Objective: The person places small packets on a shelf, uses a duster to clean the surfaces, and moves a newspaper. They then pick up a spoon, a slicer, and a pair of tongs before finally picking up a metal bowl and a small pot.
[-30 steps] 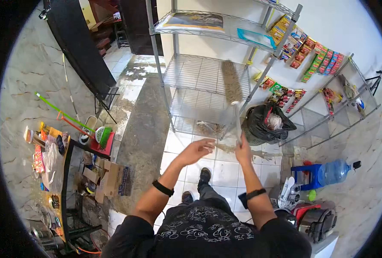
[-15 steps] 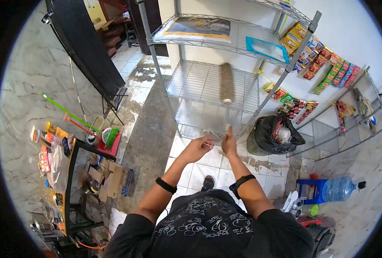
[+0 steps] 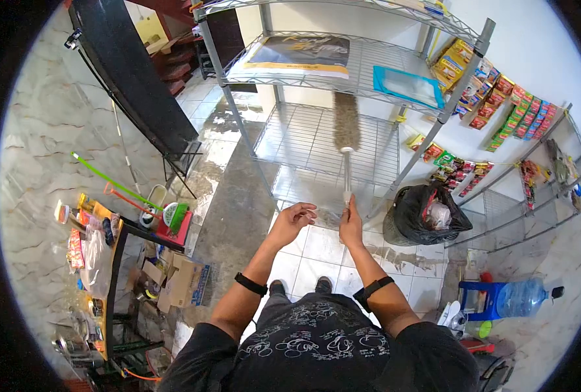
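A duster [image 3: 347,127] with a fluffy brown head and a pale handle stands nearly upright in front of the wire shelf rack [image 3: 297,140]. My right hand [image 3: 351,225] is closed round the lower end of its handle. The duster's head lies over the middle shelf, its tip just below the upper shelf's front edge. To the left, my left hand [image 3: 293,224] is raised with loosely bent fingers, apart from the handle and holding nothing I can see. On the upper shelf lie a dark printed sheet [image 3: 303,52] and a blue-edged packet [image 3: 408,88].
A bin lined with a black bag [image 3: 411,212] stands right of the rack. Sachet strips [image 3: 516,117] hang on the right wall. At left are a cluttered table [image 3: 111,287], a cardboard box [image 3: 186,281] and a green-handled broom [image 3: 114,186]. A water bottle [image 3: 522,298] is at right.
My left hand has moved slightly left, away from the duster handle, and its fingers have loosened. My right hand still grips the duster, now a little lower in view. The view has shifted slightly.
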A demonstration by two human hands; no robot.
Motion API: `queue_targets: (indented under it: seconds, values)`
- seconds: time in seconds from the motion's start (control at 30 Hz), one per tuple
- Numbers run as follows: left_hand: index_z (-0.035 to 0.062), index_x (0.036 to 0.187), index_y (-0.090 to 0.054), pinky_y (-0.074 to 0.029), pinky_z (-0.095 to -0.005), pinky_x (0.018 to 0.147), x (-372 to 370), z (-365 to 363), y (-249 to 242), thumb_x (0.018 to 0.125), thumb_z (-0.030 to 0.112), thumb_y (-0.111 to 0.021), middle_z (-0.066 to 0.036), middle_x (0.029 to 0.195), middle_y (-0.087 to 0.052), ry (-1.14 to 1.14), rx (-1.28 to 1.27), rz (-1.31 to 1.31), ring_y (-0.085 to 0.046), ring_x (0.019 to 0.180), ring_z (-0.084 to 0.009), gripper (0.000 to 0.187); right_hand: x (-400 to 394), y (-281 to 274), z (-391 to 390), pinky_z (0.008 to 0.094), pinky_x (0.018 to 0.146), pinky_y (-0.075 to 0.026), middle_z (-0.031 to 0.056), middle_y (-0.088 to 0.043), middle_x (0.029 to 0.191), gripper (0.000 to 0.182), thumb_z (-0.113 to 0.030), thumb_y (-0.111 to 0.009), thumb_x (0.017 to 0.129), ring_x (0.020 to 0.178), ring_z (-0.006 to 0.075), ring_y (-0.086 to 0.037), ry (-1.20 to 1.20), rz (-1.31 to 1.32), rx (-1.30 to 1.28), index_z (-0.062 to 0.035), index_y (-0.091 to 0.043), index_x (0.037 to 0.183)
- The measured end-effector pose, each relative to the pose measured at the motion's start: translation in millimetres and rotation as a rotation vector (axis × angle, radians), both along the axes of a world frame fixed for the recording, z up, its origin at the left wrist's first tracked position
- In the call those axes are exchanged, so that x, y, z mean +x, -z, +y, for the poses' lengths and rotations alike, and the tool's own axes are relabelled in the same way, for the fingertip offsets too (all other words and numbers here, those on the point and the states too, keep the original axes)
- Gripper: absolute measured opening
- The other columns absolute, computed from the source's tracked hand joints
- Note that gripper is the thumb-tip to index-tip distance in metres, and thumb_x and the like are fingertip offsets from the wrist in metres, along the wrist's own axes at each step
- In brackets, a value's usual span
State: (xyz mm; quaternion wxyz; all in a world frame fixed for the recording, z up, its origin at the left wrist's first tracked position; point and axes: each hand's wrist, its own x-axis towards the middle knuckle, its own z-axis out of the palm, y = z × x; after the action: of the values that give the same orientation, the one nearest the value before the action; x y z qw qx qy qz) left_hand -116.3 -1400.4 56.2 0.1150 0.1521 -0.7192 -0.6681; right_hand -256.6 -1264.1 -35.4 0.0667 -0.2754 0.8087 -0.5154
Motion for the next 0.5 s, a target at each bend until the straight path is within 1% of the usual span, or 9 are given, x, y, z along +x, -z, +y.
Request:
queue_targets:
  seconds: [0.03, 0.07, 0.13, 0.17, 0.23, 0.27, 0.37, 0.4, 0.5]
  values:
    - [0.0003, 0.113, -0.054, -0.047, -0.0260, 0.076, 1, -2, 1, 0.090, 0.010, -0.051, -0.010, 0.094, -0.063, -0.014, 0.014, -0.008, -0.060, 0.087, -0.0147, 0.025, 5, -9, -1, 0.0373, 0.075, -0.046, 0.0263, -0.061, 0.093, 0.049, -0.007, -0.041, 0.091, 0.083, 0.0384, -0.059, 0.075, -0.035, -0.014, -0.0035, -0.028, 0.138]
    - [0.0000, 0.112, -0.054, -0.047, -0.0257, 0.076, 2, -6, 2, 0.090, 0.009, -0.051, -0.010, 0.094, -0.063, -0.028, 0.028, -0.015, -0.059, 0.087, -0.0145, 0.025, 8, 0, -8, 0.0373, 0.075, -0.046, 0.0263, -0.061, 0.093, 0.049, -0.007, -0.041, 0.091, 0.083, 0.0384, -0.059, 0.070, -0.038, -0.016, -0.0035, -0.028, 0.138]
    - [-0.0004, 0.112, -0.054, -0.047, -0.0254, 0.076, 8, -14, 5, 0.088, 0.006, -0.051, -0.010, 0.093, -0.063, -0.050, 0.035, -0.008, -0.060, 0.086, -0.0145, 0.025, 25, 11, -23, 0.0379, 0.069, -0.047, 0.0283, -0.060, 0.089, 0.051, -0.008, -0.042, 0.091, 0.080, 0.0404, -0.060, 0.091, 0.373, -0.136, -0.0022, -0.026, 0.139]
    - [-0.0008, 0.113, -0.054, -0.048, -0.0251, 0.076, 12, -18, 8, 0.086, 0.002, -0.052, -0.010, 0.093, -0.063, -0.067, 0.046, 0.004, -0.061, 0.086, -0.0146, 0.026, 33, 16, -25, 0.0379, 0.069, -0.047, 0.0283, -0.060, 0.089, 0.051, -0.008, -0.042, 0.091, 0.080, 0.0404, -0.060, 0.084, 0.368, -0.133, -0.0022, -0.026, 0.139]
    - [-0.0015, 0.111, -0.055, -0.047, -0.0247, 0.074, 18, -34, 16, 0.085, 0.001, -0.051, -0.010, 0.091, -0.064, -0.096, 0.017, 0.039, -0.062, 0.084, -0.0149, 0.027, 52, -11, -29, 0.0354, 0.092, -0.040, 0.0300, -0.047, 0.124, 0.048, -0.010, -0.041, 0.092, 0.114, 0.0408, -0.047, -0.033, -0.157, -0.008, 0.0003, -0.028, 0.137]
    - [-0.0018, 0.110, -0.055, -0.047, -0.0246, 0.073, 21, -45, 19, 0.085, 0.001, -0.052, -0.010, 0.090, -0.064, -0.123, -0.013, 0.008, -0.062, 0.083, -0.0150, 0.026, 55, 13, -36, 0.0422, 0.062, -0.046, 0.0277, -0.060, 0.077, 0.051, -0.013, -0.041, 0.092, 0.070, 0.0418, -0.060, 0.021, 0.117, -0.003, -0.0032, -0.025, 0.139]
    - [-0.0017, 0.107, -0.057, -0.048, -0.0255, 0.071, 25, -74, 25, 0.083, 0.005, -0.054, -0.010, 0.086, -0.065, -0.165, -0.036, -0.024, -0.063, 0.080, -0.0153, 0.025, 63, 19, -40, 0.0431, 0.061, -0.046, 0.0273, -0.060, 0.076, 0.053, -0.015, -0.041, 0.092, 0.068, 0.0416, -0.059, 0.015, 0.009, 0.109, -0.0038, -0.023, 0.140]
    - [-0.0013, 0.107, -0.058, -0.048, -0.0261, 0.071, 22, -85, 27, 0.083, 0.005, -0.054, -0.011, 0.086, -0.065, -0.162, -0.074, -0.030, -0.063, 0.079, -0.0153, 0.025, 65, 7, -40, 0.0425, 0.060, -0.046, 0.0263, -0.060, 0.073, 0.054, -0.014, -0.042, 0.092, 0.065, 0.0404, -0.059, 0.004, -0.105, 0.172, -0.0043, -0.021, 0.141]
    - [-0.0005, 0.106, -0.058, -0.048, -0.0276, 0.071, 13, -118, 34, 0.083, 0.007, -0.055, -0.010, 0.087, -0.065, -0.130, -0.134, -0.070, -0.063, 0.079, -0.0156, 0.025, 75, 5, -51, 0.0423, 0.061, -0.046, 0.0251, -0.059, 0.070, 0.054, -0.012, -0.042, 0.091, 0.065, 0.0391, -0.059, 0.056, -0.156, 0.250, -0.0047, -0.022, 0.141]
